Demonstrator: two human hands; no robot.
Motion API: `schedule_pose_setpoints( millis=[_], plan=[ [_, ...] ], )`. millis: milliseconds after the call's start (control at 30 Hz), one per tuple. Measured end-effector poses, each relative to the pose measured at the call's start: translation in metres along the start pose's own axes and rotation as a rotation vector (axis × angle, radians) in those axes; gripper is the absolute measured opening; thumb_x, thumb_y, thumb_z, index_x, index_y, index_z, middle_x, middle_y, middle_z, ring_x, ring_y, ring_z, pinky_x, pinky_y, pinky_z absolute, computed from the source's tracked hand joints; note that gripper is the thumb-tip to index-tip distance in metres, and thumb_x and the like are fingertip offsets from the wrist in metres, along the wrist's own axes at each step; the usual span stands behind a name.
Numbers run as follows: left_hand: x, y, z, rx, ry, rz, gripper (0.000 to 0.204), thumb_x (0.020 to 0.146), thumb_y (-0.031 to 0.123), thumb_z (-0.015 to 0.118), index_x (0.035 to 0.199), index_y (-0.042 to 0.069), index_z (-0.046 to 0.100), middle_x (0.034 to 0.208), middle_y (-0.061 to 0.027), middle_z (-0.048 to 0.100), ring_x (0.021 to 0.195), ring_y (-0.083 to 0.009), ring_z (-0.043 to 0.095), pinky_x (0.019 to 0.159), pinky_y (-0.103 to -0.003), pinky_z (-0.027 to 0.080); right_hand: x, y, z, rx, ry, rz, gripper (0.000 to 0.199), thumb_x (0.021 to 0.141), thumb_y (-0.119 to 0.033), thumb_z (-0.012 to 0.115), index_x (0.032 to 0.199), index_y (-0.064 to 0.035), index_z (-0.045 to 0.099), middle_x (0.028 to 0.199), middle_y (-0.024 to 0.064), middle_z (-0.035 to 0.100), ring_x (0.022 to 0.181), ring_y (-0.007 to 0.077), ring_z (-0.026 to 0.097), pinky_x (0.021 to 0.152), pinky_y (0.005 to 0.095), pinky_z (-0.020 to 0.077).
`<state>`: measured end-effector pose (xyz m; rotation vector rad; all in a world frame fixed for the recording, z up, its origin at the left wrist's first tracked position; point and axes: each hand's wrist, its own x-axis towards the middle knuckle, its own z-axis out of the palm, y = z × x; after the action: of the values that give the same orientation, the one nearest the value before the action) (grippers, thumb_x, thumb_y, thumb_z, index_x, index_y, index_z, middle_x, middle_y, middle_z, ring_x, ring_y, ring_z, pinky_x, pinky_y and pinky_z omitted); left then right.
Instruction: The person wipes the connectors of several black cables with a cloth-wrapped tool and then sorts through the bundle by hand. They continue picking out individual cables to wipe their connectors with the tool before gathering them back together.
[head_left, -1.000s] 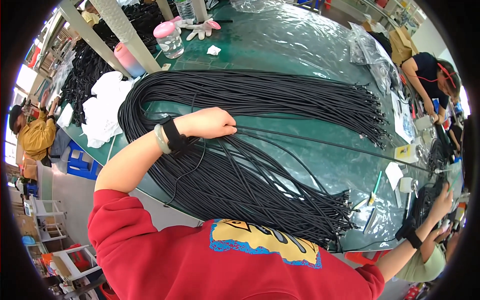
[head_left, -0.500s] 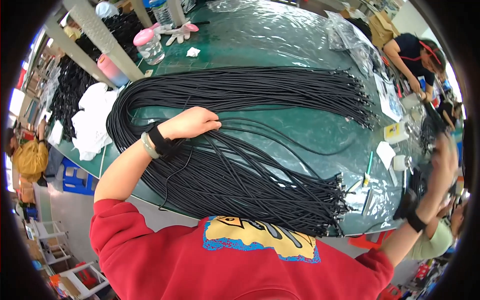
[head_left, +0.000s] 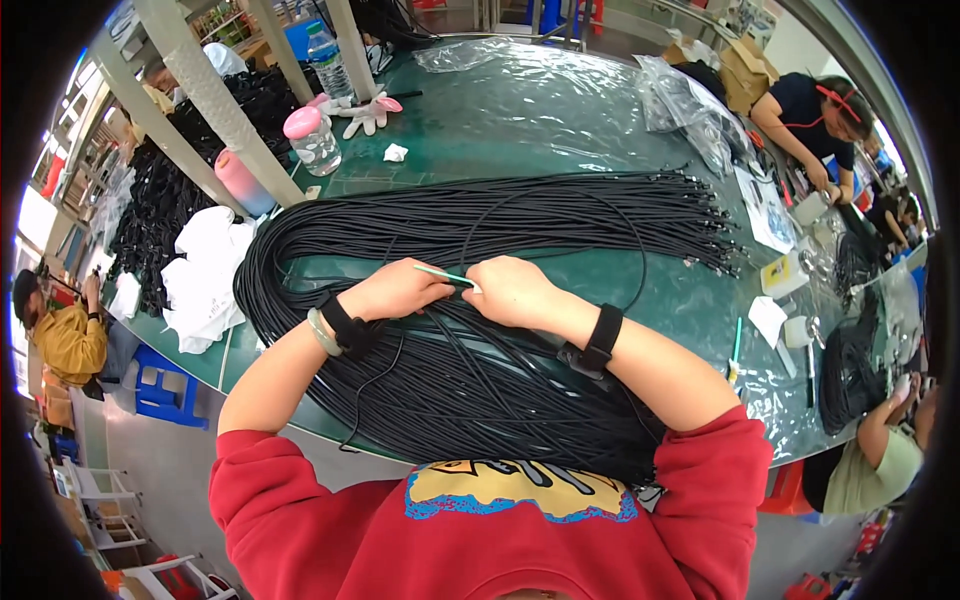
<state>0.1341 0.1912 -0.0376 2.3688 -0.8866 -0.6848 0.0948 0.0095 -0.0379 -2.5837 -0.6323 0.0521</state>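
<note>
My two hands meet over a large U-shaped bundle of black cables (head_left: 480, 205) on the green table. My left hand (head_left: 395, 290) is closed, pinching a black cable drawn out of the near side of the bundle; its fingertips partly hide the cable. Close beside it, my right hand (head_left: 512, 290) is closed on a thin pale-green stick (head_left: 440, 273), which crosses toward the left fingers. A loose cable loop (head_left: 640, 245) arches above the right hand. Small metal-looking tips (head_left: 715, 225) end the bundle at the right.
White cloth (head_left: 205, 275), a pink-lidded jar (head_left: 313, 142) and a pink-blue bottle (head_left: 243, 182) stand left, near metal posts. Another green stick (head_left: 738, 342), a yellow-labelled container (head_left: 783, 273) and a coil of black cable (head_left: 850, 370) lie right. Co-workers sit around; clear plastic covers the table.
My right hand has come from the far right to beside my left hand, bringing the thin green stick. The loose cable loop now arches higher, over the far side of the bundle.
</note>
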Motion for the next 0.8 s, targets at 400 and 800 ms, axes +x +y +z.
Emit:
schedule_pose_setpoints(
  millis=[400, 800],
  plan=[
    [-0.003, -0.014, -0.003, 0.105, -0.021, -0.077, 0.042, 0.087, 0.036, 0.038, 0.076, 0.001, 0.058, 0.066, -0.0117, 0.058, 0.063, -0.0267, 0.057, 0.064, -0.036, 0.043, -0.055, 0.033, -0.157, 0.231, 0.241, 0.290, 0.021, 0.074, -0.021, 0.059, 0.063, -0.0039, 0.057, 0.052, -0.0048, 0.046, 0.049, 0.0056, 0.039, 0.045, 0.0227, 0.0295],
    [-0.003, 0.001, -0.004, 0.159, 0.075, -0.091, 0.043, 0.084, 0.039, 0.044, 0.077, -0.001, 0.060, 0.065, -0.0164, 0.056, 0.063, -0.0305, 0.054, 0.062, -0.037, 0.042, -0.146, 0.027, -0.227, 0.305, 0.473, 0.333, 0.020, 0.079, -0.022, 0.057, 0.069, -0.0051, 0.060, 0.053, -0.0061, 0.043, 0.049, 0.0017, 0.034, 0.045, 0.0191, 0.0228]
  ],
)
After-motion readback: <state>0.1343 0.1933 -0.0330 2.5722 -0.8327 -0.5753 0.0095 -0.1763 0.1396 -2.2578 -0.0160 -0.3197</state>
